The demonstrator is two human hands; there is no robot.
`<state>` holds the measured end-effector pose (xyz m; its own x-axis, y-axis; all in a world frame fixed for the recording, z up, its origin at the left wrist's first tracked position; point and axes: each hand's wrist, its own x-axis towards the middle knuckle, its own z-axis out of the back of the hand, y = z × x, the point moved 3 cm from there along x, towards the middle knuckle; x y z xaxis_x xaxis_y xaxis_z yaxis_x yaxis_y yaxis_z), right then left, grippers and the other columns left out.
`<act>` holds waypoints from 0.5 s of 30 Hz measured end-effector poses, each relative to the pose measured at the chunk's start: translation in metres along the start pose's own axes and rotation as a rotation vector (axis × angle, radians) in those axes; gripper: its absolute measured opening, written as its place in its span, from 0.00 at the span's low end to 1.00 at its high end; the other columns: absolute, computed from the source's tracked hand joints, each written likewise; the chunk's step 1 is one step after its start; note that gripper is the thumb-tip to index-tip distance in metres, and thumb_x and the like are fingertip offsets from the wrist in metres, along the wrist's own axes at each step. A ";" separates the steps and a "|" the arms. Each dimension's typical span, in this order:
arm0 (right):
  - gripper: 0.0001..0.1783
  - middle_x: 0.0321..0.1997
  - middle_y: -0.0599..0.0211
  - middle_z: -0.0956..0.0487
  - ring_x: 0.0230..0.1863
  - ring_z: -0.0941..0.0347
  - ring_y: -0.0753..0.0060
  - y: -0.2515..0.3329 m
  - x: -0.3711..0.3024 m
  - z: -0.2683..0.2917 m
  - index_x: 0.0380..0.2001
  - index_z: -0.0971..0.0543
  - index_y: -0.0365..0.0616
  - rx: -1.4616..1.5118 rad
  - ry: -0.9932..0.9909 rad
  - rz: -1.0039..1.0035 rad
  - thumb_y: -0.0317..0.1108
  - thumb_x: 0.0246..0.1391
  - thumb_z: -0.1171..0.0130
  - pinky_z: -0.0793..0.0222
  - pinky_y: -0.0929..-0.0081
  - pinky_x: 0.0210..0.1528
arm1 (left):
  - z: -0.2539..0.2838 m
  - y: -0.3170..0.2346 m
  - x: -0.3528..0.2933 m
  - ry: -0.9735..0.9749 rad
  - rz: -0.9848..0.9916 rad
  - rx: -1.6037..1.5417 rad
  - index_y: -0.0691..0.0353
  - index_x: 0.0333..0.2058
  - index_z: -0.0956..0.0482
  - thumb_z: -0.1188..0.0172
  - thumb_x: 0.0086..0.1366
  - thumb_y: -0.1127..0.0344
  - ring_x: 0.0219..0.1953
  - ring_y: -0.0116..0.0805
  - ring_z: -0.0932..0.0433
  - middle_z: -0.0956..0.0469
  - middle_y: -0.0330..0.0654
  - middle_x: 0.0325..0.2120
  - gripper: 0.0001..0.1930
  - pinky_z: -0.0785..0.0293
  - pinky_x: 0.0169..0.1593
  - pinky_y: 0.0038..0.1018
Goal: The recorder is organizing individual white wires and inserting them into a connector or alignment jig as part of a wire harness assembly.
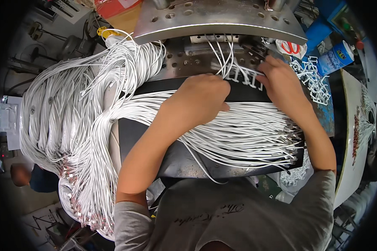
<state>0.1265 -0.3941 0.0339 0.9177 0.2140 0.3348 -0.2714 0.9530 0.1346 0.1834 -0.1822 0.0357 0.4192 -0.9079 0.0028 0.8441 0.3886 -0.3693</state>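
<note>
Several white cables [223, 52] hang from under the steel block down to my left hand [197, 98]. That hand is closed where they meet its curled fingers, and its fingertips are mostly hidden. My right hand [278, 79] pinches one end of a white plastic sprue [247, 77] with short side branches, blurred by motion. The sprue stretches between my two hands, across the lower ends of the hanging cables. Beneath both hands a thick row of white cables [238, 131] lies on a black surface, with small metal ends toward the right.
A heavy steel plate [222, 27] with holes overhangs the work area. Large bundles of white cable [67, 104] fill the left side. White plastic scraps [312, 79] are heaped at the right, beside a blue can [336, 58]. Another person [35, 176] is at the far left.
</note>
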 end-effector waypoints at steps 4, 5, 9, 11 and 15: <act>0.10 0.36 0.57 0.25 0.34 0.26 0.56 0.003 -0.019 0.012 0.39 0.21 0.31 0.314 0.039 -0.152 0.25 0.56 0.35 0.31 0.66 0.36 | 0.006 0.004 0.002 0.075 0.113 -0.225 0.64 0.35 0.20 0.33 0.64 0.61 0.38 0.50 0.20 0.20 0.49 0.31 0.12 0.26 0.42 0.38; 0.08 0.34 0.60 0.26 0.33 0.27 0.63 0.003 -0.022 0.008 0.38 0.22 0.32 0.393 0.045 -0.217 0.25 0.57 0.35 0.33 0.69 0.35 | 0.005 0.007 0.003 0.077 0.107 -0.226 0.64 0.35 0.20 0.33 0.64 0.61 0.38 0.50 0.20 0.20 0.49 0.31 0.12 0.26 0.42 0.38; 0.05 0.31 0.70 0.27 0.31 0.33 0.82 0.000 -0.029 -0.010 0.36 0.23 0.36 0.654 0.023 -0.417 0.25 0.62 0.36 0.38 0.80 0.33 | 0.001 0.020 0.004 0.135 0.071 -0.405 0.64 0.34 0.20 0.32 0.63 0.62 0.33 0.47 0.22 0.21 0.49 0.28 0.12 0.28 0.39 0.37; 0.05 0.31 0.77 0.28 0.33 0.37 0.90 -0.007 -0.031 -0.016 0.36 0.24 0.39 0.850 -0.034 -0.543 0.28 0.65 0.38 0.41 0.85 0.34 | 0.001 0.021 0.005 0.136 0.044 -0.449 0.64 0.35 0.20 0.31 0.63 0.63 0.29 0.40 0.25 0.22 0.46 0.26 0.11 0.30 0.35 0.34; 0.08 0.27 0.80 0.29 0.29 0.37 0.89 -0.022 -0.033 -0.028 0.36 0.23 0.39 1.129 -0.308 -0.492 0.32 0.68 0.39 0.40 0.83 0.31 | 0.002 0.024 0.006 0.166 0.097 -0.621 0.65 0.37 0.19 0.30 0.64 0.65 0.26 0.30 0.29 0.24 0.39 0.22 0.10 0.33 0.31 0.30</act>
<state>0.1105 -0.4159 -0.0066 0.9276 -0.3124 0.2048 -0.1566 0.1725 0.9725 0.2068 -0.1776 0.0282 0.3849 -0.9047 -0.1829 0.4337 0.3522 -0.8294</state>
